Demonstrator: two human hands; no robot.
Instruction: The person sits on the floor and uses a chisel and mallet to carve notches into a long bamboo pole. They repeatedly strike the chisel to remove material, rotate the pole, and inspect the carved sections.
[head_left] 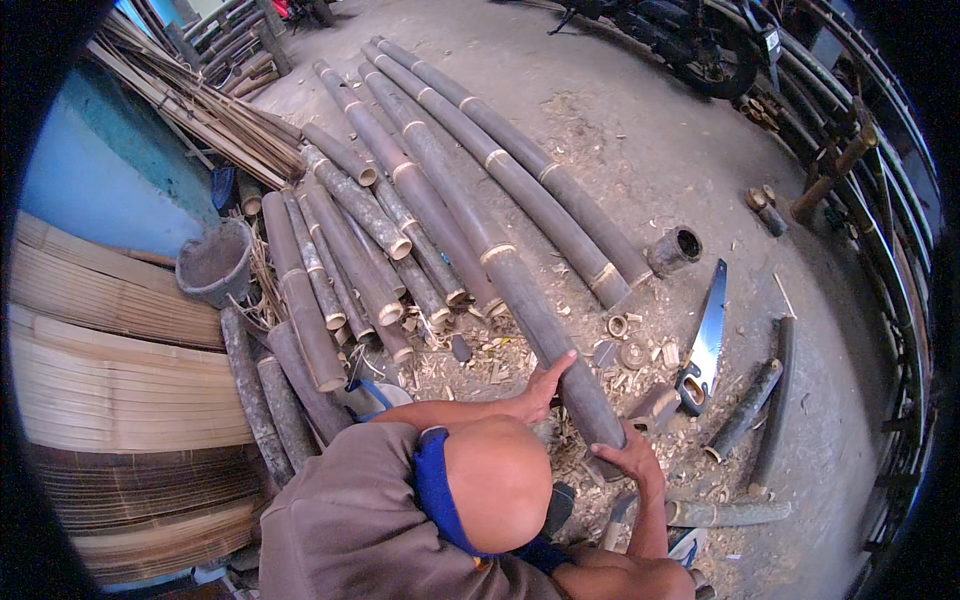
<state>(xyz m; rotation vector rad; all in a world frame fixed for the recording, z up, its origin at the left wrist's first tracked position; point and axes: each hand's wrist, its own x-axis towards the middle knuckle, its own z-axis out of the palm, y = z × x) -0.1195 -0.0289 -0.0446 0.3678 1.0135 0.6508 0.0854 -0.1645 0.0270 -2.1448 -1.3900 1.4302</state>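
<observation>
A long grey-brown bamboo pole (530, 300) with pale node rings slants from the far left toward me. My left hand (543, 388) grips its near part from the left side, thumb on top. Close to the pole's near end, my right hand (632, 458) is closed around it from the right. The undersides of both hands are hidden by the pole. To the right of the pole lies a hand saw (708, 335) with a silver blade and a dark and yellowish handle. A short cut bamboo piece (655, 405) lies between the saw and the pole.
Shorter bamboo pieces (350, 255) and other long poles (500, 160) lie to the left and ahead. Wood chips (500, 365) litter the floor. A grey bucket (215, 262) stands at left beside woven bamboo panels (120, 380). A motorcycle (690, 45) is parked at the far right.
</observation>
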